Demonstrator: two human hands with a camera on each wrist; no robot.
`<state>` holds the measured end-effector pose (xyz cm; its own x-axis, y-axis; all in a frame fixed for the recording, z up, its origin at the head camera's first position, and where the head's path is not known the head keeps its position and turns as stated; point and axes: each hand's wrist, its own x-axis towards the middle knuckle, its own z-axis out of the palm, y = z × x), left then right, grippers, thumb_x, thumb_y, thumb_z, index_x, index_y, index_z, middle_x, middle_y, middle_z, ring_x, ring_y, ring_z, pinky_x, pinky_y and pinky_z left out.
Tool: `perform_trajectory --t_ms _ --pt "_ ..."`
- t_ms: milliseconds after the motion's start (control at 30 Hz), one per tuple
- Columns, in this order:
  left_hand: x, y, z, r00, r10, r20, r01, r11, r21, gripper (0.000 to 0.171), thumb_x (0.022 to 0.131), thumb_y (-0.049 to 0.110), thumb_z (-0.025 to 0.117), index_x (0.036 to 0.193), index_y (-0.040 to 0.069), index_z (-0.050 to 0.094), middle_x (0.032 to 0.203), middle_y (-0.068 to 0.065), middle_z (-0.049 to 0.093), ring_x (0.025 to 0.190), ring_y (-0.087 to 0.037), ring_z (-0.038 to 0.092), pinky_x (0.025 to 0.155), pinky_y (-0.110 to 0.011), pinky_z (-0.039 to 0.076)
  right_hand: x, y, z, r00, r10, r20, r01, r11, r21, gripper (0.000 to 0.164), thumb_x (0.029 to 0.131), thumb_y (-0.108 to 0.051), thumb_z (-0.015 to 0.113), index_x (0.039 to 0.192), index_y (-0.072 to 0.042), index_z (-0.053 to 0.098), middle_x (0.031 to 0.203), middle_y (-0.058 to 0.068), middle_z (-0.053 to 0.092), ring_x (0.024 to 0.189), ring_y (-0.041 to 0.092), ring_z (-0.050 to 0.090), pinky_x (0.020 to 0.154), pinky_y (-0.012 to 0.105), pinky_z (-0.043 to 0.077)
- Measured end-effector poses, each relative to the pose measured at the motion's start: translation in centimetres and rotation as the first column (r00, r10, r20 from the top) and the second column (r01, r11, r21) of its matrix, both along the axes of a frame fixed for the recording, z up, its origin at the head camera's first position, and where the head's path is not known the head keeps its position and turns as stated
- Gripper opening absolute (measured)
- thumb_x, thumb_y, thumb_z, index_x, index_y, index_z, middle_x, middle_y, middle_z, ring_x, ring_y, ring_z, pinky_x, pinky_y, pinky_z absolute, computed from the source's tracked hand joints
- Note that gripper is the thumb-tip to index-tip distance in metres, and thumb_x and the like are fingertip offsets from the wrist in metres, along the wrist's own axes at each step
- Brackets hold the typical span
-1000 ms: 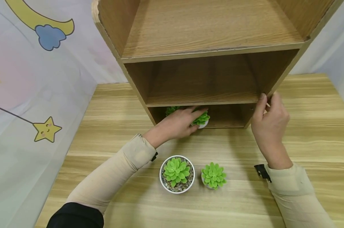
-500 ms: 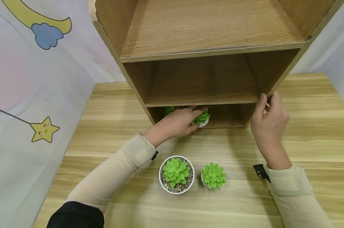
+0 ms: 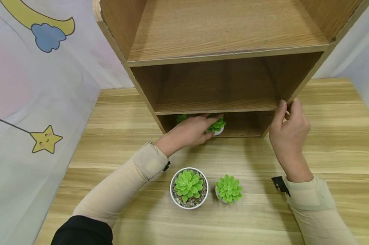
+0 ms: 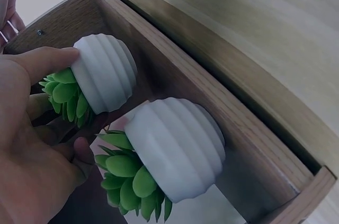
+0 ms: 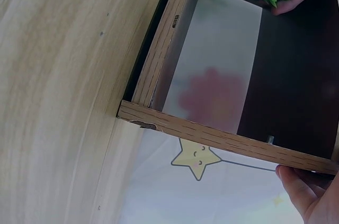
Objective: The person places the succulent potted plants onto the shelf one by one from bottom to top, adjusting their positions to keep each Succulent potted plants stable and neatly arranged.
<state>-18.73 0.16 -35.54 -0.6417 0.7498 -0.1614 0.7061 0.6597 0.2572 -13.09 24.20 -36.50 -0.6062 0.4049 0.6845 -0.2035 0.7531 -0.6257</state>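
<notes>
Potted succulent (image 4: 91, 82), upper left of the left-wrist frame, pinched in left grip (image 3: 191, 132), probably light, stiff, kinda slick, so best grabbed by the ribbed pot (image 4: 110, 73).

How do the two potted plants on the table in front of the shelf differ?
The left plant sits in a wide white pot; the right plant is narrower overall. Pebbles ring the left plant; none show around the right plant from above. Both have bright green leaves.
</notes>
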Motion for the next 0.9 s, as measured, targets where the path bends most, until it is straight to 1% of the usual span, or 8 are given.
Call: perform_trajectory --t_ms 133,200,367,500,567,667,733,900 --pt "-0.04 0.0 -0.07 1.0 0.01 0.012 -0.01 1.0 -0.008 0.062 0.094 0.033 0.048 0.147 0.025 0.017 0.141 -0.018 0.032 0.044 -0.008 0.041 0.048 -0.025 0.037 -0.01 0.0 0.0 1.0 -0.002 -0.004 0.002 1.0 0.011 0.029 0.094 -0.02 0.045 0.09 0.006 0.057 0.078 0.015 0.06 0.08 0.027 0.063 0.07 0.029 0.05" --pt "-0.05 0.0 -0.1 1.0 0.017 0.018 -0.017 1.0 -0.014 0.062 0.094 0.033 0.048 0.147 0.025 0.017 0.141 -0.018 0.032 0.044 -0.008 0.04 0.048 -0.025 0.037 -0.01 0.0 0.0 1.0 0.002 -0.005 -0.002 1.0 0.005 0.029 0.094 -0.02 0.045 0.09 0.006 0.058 0.078 0.015 0.06 0.081 0.027 0.062 0.071 0.029 0.051" --pt "-0.08 -0.05 -0.23 0.999 0.029 0.025 -0.029 0.999 -0.018 0.063 0.094 0.033 0.047 0.147 0.027 0.013 0.145 -0.019 0.024 0.043 -0.008 0.041 0.047 -0.025 0.037 0.01 0.0 0.02 1.0 0.001 -0.007 -0.001 1.0 -0.003 0.03 0.094 -0.02 0.046 0.091 0.006 0.058 0.078 0.015 0.06 0.081 0.027 0.063 0.071 0.028 0.05" --pt "-0.09 -0.1 -0.38 0.999 0.026 0.018 -0.026 1.0 -0.007 0.063 0.094 0.033 0.047 0.147 0.027 0.014 0.144 -0.018 0.027 0.042 -0.008 0.04 0.045 -0.024 0.037 -0.01 0.03 -0.01 1.0 -0.003 -0.013 0.003 1.0 0.002 0.029 0.094 -0.02 0.046 0.089 0.006 0.057 0.077 0.016 0.06 0.08 0.026 0.063 0.07 0.027 0.05" --pt "-0.09 -0.11 -0.46 0.999 0.029 0.024 -0.029 1.0 -0.005 0.062 0.094 0.033 0.046 0.147 0.027 0.014 0.144 -0.019 0.027 0.042 -0.008 0.04 0.044 -0.024 0.037 -0.01 0.05 -0.03 1.0 0.0 -0.014 0.001 1.0 0.004 0.029 0.094 -0.02 0.045 0.09 0.006 0.057 0.077 0.015 0.06 0.08 0.025 0.063 0.071 0.022 0.049" --pt "-0.11 -0.09 -0.6 0.999 0.032 0.037 -0.032 0.999 -0.002 0.062 0.094 0.034 0.046 0.147 0.028 0.014 0.144 -0.019 0.025 0.041 -0.008 0.041 0.043 -0.024 0.037 0.0 0.05 -0.04 1.0 0.008 -0.014 -0.008 1.0 -0.002 0.029 0.094 -0.02 0.045 0.09 0.006 0.057 0.078 0.016 0.06 0.08 0.025 0.063 0.072 0.019 0.048" --pt "-0.15 -0.08 -0.7 0.999 0.034 0.041 -0.034 0.999 -0.005 0.063 0.094 0.034 0.047 0.147 0.028 0.013 0.145 -0.02 0.022 0.041 -0.008 0.041 0.043 -0.024 0.037 0.03 0.05 -0.02 1.0 0.012 -0.012 -0.012 1.0 -0.004 0.029 0.094 -0.02 0.045 0.09 0.006 0.057 0.078 0.016 0.06 0.081 0.026 0.063 0.072 0.022 0.049" --pt "-0.28 -0.12 -0.81 0.998 0.043 0.039 -0.043 0.999 -0.005 0.064 0.094 0.034 0.048 0.147 0.029 0.013 0.146 -0.019 0.022 0.041 -0.009 0.041 0.042 -0.024 0.036 0.0 0.05 0.04 1.0 0.013 -0.007 -0.013 1.0 0.0 0.029 0.094 -0.02 0.045 0.089 0.007 0.056 0.077 0.017 0.059 0.081 0.027 0.063 0.07 0.037 0.051"
